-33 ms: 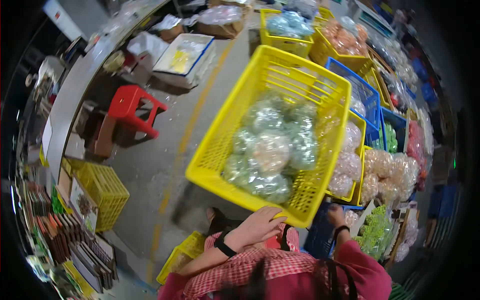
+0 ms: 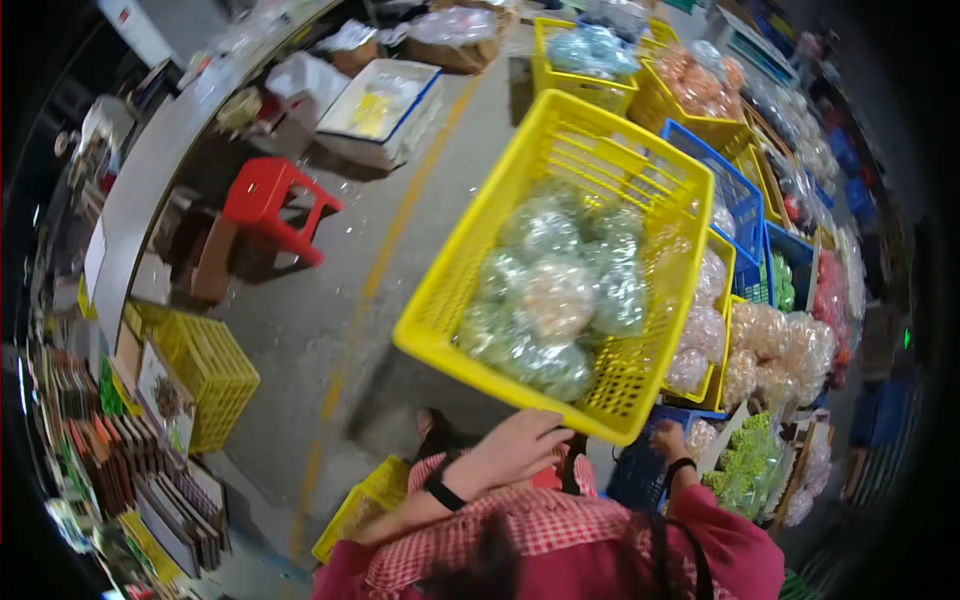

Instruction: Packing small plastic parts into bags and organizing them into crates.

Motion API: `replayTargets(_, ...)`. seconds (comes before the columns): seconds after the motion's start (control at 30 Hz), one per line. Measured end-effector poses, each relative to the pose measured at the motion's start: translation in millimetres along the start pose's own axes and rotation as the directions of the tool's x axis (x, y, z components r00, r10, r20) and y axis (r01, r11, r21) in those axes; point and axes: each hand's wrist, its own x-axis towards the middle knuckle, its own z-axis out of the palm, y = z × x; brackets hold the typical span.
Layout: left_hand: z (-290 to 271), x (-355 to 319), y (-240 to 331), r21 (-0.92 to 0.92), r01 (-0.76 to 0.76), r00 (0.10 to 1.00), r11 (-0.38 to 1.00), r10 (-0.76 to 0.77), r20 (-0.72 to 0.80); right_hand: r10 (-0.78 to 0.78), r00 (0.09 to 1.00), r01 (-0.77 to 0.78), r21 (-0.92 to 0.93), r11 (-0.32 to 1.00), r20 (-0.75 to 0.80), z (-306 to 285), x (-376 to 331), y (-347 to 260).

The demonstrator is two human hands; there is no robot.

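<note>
The yellow crate [image 2: 560, 255] is lifted clear of the floor [image 2: 330, 300] and held tilted at centre frame, loaded with clear bags [image 2: 555, 295] of pale round goods. The left hand [image 2: 515, 445] lies against its near rim at about 6 o'clock, fingers curled up to the edge. The right hand [image 2: 668, 440] sits at 5 o'clock near the lower corner; its grip is too small and too hidden by the crate to tell how far it closes or what it holds.

Judging by this, the crate is picked up and carried but not set down; more crates of bagged goods [image 2: 770, 340] stand stacked from 1 to 4 o'clock. A red stool [image 2: 272, 200] stands at 10 o'clock.

What the bags contain is hard to make out, and the crate's underside is hidden.
</note>
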Motion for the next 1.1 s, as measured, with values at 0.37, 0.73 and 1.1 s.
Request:
replayTargets(0.37,-212.9,-257.6,-98.7,0.457,0.642,0.595,0.616,-0.776,0.21,0.059,0.824,0.309,-0.535,0.786,0.563,229.7,-194.4,-43.8)
replayTargets(0.73,-338.9,-128.5,-266.2,0.233,0.395,0.767,0.889,-0.459,0.448,-0.134,0.641,0.696,-0.499,0.516,0.756,398.7,-114.2,87.3)
replayTargets(1.1,-464.1,-269.3,-565.6,0.279,0.7,0.629,0.657,-0.753,0.193,-0.115,0.895,0.245,-0.26,0.934,0.43,559.7,-191.3,-141.2)
